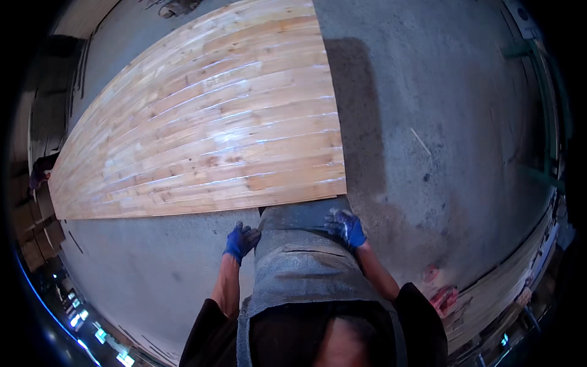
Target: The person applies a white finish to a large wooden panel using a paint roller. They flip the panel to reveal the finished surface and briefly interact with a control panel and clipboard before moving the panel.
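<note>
Lying just ahead of gloved left hand (241, 240), right hand (346, 227), wooden panel (208, 122)

A grey concrete floor (440, 122) spreads around me, scuffed and dusty, a thin stick (420, 141) lying on it to the right. Stacked timber (43, 226) lines the dim left edge, more boards (507, 287) the near right; green metal framing (544, 110) stands far right.

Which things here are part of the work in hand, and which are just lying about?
In hand: large glued wooden panel; left hand and right hand, both in blue gloves, near its closest edge; grey apron.

Lying about: thin stick on the concrete floor; stacked boards at right.
</note>
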The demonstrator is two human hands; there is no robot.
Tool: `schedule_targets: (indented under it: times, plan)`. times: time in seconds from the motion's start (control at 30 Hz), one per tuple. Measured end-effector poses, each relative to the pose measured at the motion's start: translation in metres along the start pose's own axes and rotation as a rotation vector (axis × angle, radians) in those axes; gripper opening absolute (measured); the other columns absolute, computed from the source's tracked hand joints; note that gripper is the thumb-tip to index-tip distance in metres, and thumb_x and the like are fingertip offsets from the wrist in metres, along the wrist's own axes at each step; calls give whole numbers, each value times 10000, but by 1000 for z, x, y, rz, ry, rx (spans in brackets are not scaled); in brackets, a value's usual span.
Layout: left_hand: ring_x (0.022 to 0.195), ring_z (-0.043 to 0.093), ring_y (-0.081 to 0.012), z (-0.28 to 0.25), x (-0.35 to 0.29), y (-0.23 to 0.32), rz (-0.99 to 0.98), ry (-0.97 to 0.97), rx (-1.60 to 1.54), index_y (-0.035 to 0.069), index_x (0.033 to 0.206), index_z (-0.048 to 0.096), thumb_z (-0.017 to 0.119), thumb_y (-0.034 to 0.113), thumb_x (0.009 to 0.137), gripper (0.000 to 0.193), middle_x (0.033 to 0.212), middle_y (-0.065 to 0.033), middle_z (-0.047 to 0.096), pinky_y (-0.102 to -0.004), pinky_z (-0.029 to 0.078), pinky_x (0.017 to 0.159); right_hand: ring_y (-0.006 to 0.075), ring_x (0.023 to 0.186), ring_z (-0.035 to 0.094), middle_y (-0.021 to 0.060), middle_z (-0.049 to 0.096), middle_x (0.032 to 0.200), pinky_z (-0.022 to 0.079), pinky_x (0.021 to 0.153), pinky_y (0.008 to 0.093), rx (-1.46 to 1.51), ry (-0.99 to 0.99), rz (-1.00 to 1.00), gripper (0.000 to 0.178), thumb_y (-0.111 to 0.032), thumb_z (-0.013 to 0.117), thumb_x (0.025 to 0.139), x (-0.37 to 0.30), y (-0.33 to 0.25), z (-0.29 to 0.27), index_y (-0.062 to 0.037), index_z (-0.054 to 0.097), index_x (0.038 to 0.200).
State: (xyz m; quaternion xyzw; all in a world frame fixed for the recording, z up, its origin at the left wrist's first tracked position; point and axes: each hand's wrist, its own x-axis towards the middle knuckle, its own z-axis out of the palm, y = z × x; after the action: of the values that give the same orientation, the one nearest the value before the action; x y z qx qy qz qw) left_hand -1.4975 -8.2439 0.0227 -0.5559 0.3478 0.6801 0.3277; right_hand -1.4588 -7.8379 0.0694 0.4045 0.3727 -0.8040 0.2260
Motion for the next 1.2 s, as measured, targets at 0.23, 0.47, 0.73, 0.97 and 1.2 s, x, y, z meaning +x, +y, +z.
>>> schedule_targets:
  times: [0.23, 0.47, 0.73, 0.97, 1.2]
  plan:
    - [1097, 594, -372, -37, -70, -72, 70, 68, 189, 27, 1402, 389, 376, 463, 1015, 583, 1322, -216, 545, -504, 480, 940, 245, 778, 693, 145, 704, 963, 539, 635, 355, 8, 270, -67, 303, -309, 610, 947, -39, 36, -98, -70, 619, 1134]
    - [882, 695, -278, 61, -99, -76, 186, -36, 325, 0, 1274, 538, 430, 388, 1008, 483, 1086, -188, 679, -393, 572, 776, 229, 733, 696, 123, 711, 943, 530, 568, 341, -137, 191, 34, 233, -300, 640, 929, 37, -8, -115, -120, 592, 1069]
    - [859, 700, -277, 68, -92, -92, 218, -157, 408, -4, 1259, 552, 442, 366, 1017, 456, 1060, -186, 685, -385, 580, 781, 166, 624, 654, 70, 690, 874, 502, 515, 297, -456, 233, -54, 289, -378, 566, 971, 63, -11, -57, -106, 613, 1054]
    - [867, 693, -282, 49, -86, -79, 214, -198, 282, -40, 1249, 542, 448, 350, 1013, 466, 1052, -203, 676, -388, 581, 812, 146, 583, 649, 55, 682, 806, 478, 458, 285, -554, 293, -262, 287, -367, 521, 994, 91, 15, -70, -108, 613, 1079]
    - [968, 659, -290, 20, -71, -92, 198, -203, 57, -13, 1266, 519, 433, 342, 1011, 446, 1112, -193, 647, -412, 542, 895, 176, 713, 700, 82, 709, 926, 532, 529, 292, -409, 168, -27, 334, -431, 477, 999, 67, -2, -50, -155, 558, 1168]
